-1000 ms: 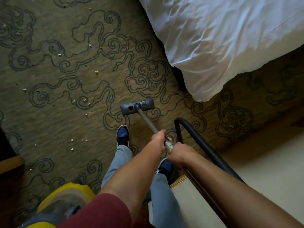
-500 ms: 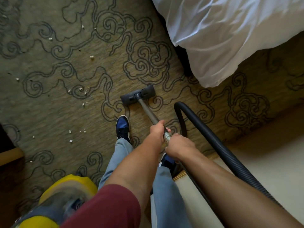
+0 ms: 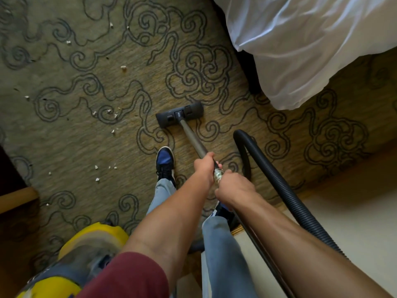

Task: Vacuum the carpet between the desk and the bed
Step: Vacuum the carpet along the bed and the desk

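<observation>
A dark floor nozzle [image 3: 179,114] lies flat on the olive carpet [image 3: 90,138] with swirl patterns, near the bed corner. A metal vacuum wand [image 3: 193,139] runs from it back to my hands. My left hand [image 3: 204,167] grips the wand higher up. Just behind it, my right hand [image 3: 235,191] grips the wand's handle end. A black ribbed hose [image 3: 277,181] loops from the handle out to the right. White crumbs [image 3: 110,114] lie scattered on the carpet left of the nozzle.
The bed's white sheet [image 3: 305,50] hangs at the upper right. A yellow vacuum canister [image 3: 86,252] sits at the lower left, beside a wooden furniture edge [image 3: 17,198]. My blue shoe [image 3: 164,161] stands just behind the nozzle. Pale hard floor [image 3: 352,214] lies to the right.
The nozzle has slid a little forward and right across the carpet, toward the bed corner. Both hands keep the same hold on the wand.
</observation>
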Tool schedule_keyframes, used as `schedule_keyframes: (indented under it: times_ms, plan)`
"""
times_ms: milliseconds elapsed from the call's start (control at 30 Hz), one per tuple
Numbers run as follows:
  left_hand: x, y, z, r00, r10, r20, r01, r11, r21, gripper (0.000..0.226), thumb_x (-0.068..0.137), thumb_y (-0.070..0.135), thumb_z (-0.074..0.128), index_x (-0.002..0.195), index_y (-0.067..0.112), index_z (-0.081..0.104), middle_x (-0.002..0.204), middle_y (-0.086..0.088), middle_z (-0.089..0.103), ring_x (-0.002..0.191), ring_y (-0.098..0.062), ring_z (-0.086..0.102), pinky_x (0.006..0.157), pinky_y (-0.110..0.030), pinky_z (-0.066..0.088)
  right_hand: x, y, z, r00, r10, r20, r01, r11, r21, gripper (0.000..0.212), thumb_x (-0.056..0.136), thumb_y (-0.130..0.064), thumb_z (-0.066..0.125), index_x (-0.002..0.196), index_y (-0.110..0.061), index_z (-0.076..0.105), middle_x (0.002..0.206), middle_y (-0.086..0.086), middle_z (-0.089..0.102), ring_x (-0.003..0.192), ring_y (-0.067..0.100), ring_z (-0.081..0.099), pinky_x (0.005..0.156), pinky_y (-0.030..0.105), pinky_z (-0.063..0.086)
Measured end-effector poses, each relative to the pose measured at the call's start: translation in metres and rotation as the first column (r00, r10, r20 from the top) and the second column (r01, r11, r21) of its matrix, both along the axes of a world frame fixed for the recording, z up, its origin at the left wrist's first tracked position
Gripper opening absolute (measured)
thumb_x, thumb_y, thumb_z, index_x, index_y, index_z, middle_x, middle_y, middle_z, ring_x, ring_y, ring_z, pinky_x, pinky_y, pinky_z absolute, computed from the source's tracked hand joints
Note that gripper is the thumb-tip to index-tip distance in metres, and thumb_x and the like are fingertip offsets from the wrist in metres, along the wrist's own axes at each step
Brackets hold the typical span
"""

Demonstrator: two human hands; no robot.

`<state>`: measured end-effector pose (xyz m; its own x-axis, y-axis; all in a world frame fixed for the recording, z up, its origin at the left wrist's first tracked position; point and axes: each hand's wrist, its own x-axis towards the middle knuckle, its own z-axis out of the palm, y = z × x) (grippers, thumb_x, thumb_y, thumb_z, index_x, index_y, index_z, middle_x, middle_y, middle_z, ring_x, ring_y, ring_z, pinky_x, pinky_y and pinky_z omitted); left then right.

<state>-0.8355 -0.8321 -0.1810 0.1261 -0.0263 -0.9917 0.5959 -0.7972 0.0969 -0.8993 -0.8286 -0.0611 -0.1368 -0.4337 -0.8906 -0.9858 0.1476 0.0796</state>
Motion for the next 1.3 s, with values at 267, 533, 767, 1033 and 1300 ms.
schedule_keyframes:
  times_ms: [267, 533, 767, 1033, 1300]
  plan:
    - [0.057, -0.047, -0.017, 0.999, -0.014, 0.052, 0.018, 0.998, -0.063, 0.017, 0.097, 0.015, 0.059, 0.099, 0.001, 0.051, 0.062, -0.012, 0.050, 0.044, -0.022, 0.049, 0.051, -0.033, 0.049, 0.046, -0.041, -0.020, 0.993, 0.070, 0.100, -0.066, 0.997, -0.042, 0.040, 0.085, -0.025, 0.060, 0.123, -0.013, 0.053, 0.117, 0.008, 0.065, 0.110, 0.027, 0.061, 0.083, 0.034, 0.047]
    - [0.137, -0.106, -0.031, 0.995, 0.006, 0.098, 0.005, 0.994, -0.111, 0.018, 0.097, 0.013, 0.060, 0.090, 0.002, 0.048, 0.065, -0.013, 0.049, 0.044, -0.021, 0.047, 0.046, -0.030, 0.047, 0.126, -0.097, -0.040, 0.986, 0.099, 0.132, -0.090, 0.993, -0.073, 0.044, 0.080, -0.024, 0.062, 0.122, -0.014, 0.054, 0.113, 0.005, 0.065, 0.102, 0.025, 0.065, 0.077, 0.033, 0.050]
    - [0.207, -0.171, -0.055, 0.985, -0.076, 0.155, 0.096, 0.988, -0.121, 0.017, 0.098, 0.014, 0.059, 0.102, 0.000, 0.050, 0.063, -0.013, 0.049, 0.042, -0.021, 0.048, 0.039, -0.024, 0.045, 0.187, -0.155, -0.056, 0.970, -0.029, 0.243, 0.038, 0.999, -0.032, 0.049, 0.083, -0.022, 0.061, 0.128, -0.010, 0.047, 0.118, 0.009, 0.063, 0.102, 0.027, 0.066, 0.085, 0.035, 0.054]
    - [0.218, -0.198, -0.025, 0.974, -0.148, 0.169, 0.167, 0.981, -0.103, 0.048, 0.099, 0.023, 0.063, 0.136, -0.001, 0.046, 0.099, -0.022, 0.067, 0.051, -0.023, 0.061, 0.046, -0.030, 0.051, 0.126, -0.158, 0.034, 0.810, -0.506, 0.295, 0.364, 0.830, 0.423, 0.054, 0.082, -0.013, 0.066, 0.124, -0.023, 0.034, 0.094, 0.020, 0.065, 0.064, 0.032, 0.072, 0.061, 0.050, 0.060]
    - [0.173, -0.140, 0.083, 0.997, -0.049, -0.065, 0.042, 0.994, -0.104, 0.041, 0.101, 0.018, 0.057, 0.133, -0.006, 0.048, 0.095, -0.024, 0.061, 0.071, -0.032, 0.064, 0.045, -0.036, 0.058, 0.052, -0.071, 0.135, 0.631, -0.714, 0.304, 0.484, 0.668, 0.566, 0.049, 0.075, -0.009, 0.065, 0.115, -0.022, 0.040, 0.075, 0.017, 0.064, 0.053, 0.031, 0.063, 0.048, 0.036, 0.052]
